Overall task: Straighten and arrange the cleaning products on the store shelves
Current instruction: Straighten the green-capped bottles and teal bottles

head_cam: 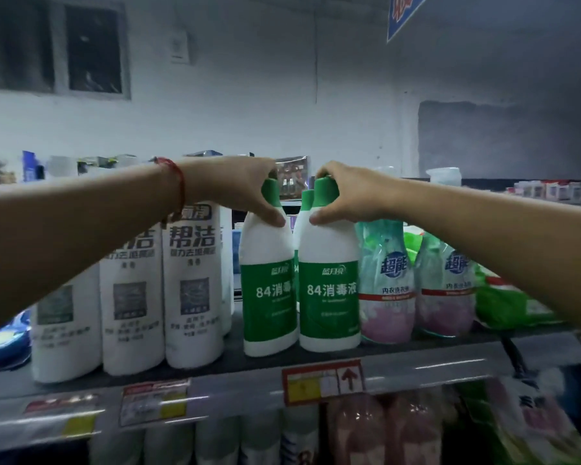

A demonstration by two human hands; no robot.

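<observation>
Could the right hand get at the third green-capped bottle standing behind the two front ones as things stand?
Probably not directly: the right hand grips the right front bottle, which with the left front bottle screens the rear bottle.

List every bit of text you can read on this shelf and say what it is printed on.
"84消毒液": right green-label bottle, held by the right hand.
"84消毒": left green-label bottle, held by the left hand; the rest is hidden.
"帮洁": tall white bottle.
"超能": pink refill pouch.
Red up arrow: shelf price tag; its print is blurred.
Brand script, small print and the blue hanging sign: unreadable.
</observation>
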